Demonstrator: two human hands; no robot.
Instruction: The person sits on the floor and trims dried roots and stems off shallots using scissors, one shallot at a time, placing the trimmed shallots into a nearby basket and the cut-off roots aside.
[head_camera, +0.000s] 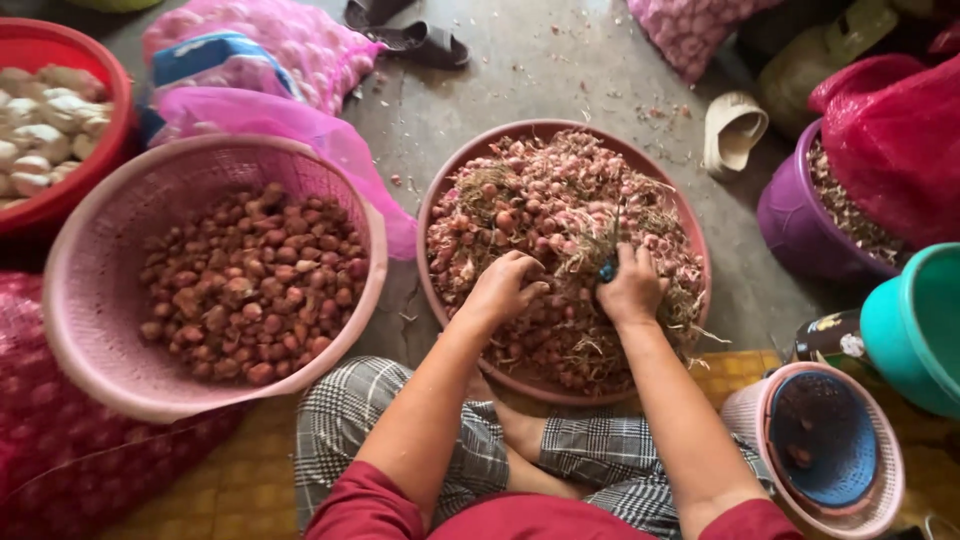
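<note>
The round brown basin (445, 190) sits on the floor right in front of your crossed legs, heaped with untrimmed shallots (540, 215) and their dry roots and stalks. Your left hand (500, 290) rests on the heap near its middle, its grip curled narrow around a shallot or two. Your right hand (630, 290) is just beside it, its grip closed on a small blue-handled knife (608, 268) whose blade points up into the stalks. To your left, a pink basket (90, 250) holds trimmed shallots, its rim near the basin but apart from it. Behind that stands a red tub (110, 80) of pale garlic bulbs. At your right knee sits a small pink basket with a blue one nested inside (825, 445), with a teal bucket (915, 325) and a purple bucket (790, 225) of husks beyond. Bare grey floor shows between the basin and the purple bucket.
</note>
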